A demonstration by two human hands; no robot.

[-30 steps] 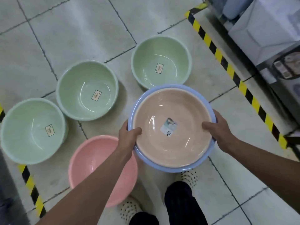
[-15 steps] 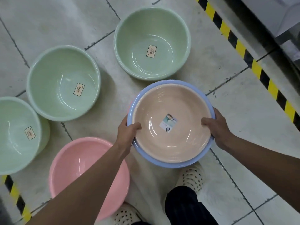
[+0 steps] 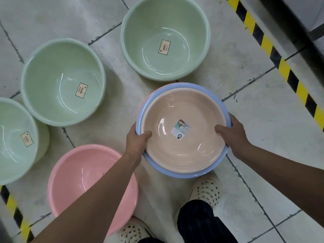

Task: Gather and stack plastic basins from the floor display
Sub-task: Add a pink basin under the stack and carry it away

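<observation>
Now gripping stacked basins [image 3: 184, 137] at centre frame, left hand [image 3: 135, 141] and right hand [image 3: 231, 133] clamped on opposite rims; pink basin [image 3: 73, 174] lower left, green basins [image 3: 165, 37] above.

leftmost green basin [image 3: 15, 141] cropped, pink basin [image 3: 84, 176] arm-covered

I see my left grip [image 3: 138, 141] and right grip [image 3: 231, 132] clamped on opposite rims of a nested stack held above the floor: a peach basin [image 3: 184, 137] sits inside a blue basin [image 3: 177, 172], with a sliver of a pink rim at the stack's upper left. A pink basin [image 3: 77, 172] rests on the tiled floor [image 3: 245, 76] at lower left, partly under my left forearm. Three green basins lie there: top centre [image 3: 164, 37], left of centre [image 3: 61, 81], and far left edge [image 3: 15, 141]. Yellow-black tape [image 3: 280, 64] runs down the upper right.
</observation>
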